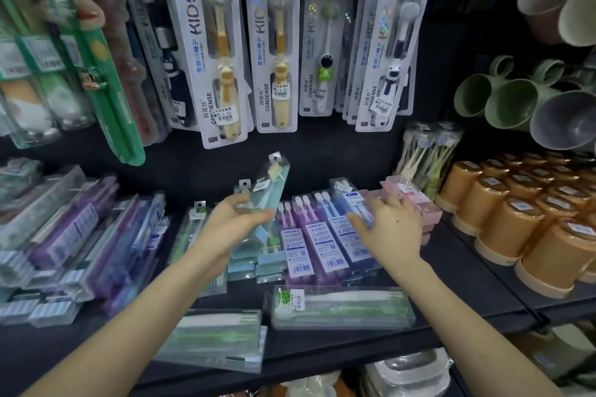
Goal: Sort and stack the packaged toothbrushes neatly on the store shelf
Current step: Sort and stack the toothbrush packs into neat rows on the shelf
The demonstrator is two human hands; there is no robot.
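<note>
My left hand [230, 229] grips a clear pale-blue toothbrush pack [271, 193], tilted up to the right above a low stack of similar blue packs [258, 263]. My right hand [388, 226] rests with its fingers on the blue end pack [350, 203] of a row of purple and blue three-brush packs [317, 242] lying on the black shelf [451, 309]. Two clear packs with white and green brushes lie crosswise at the front, one [342, 306] in the middle and one [213, 338] overhanging the shelf edge.
Kids' toothbrush cards [219, 51] hang just above the shelf. Purple and clear packs [74, 235] are piled at the left. Pink boxes [409, 200], orange cups [522, 226] and green mugs [503, 100] fill the right side.
</note>
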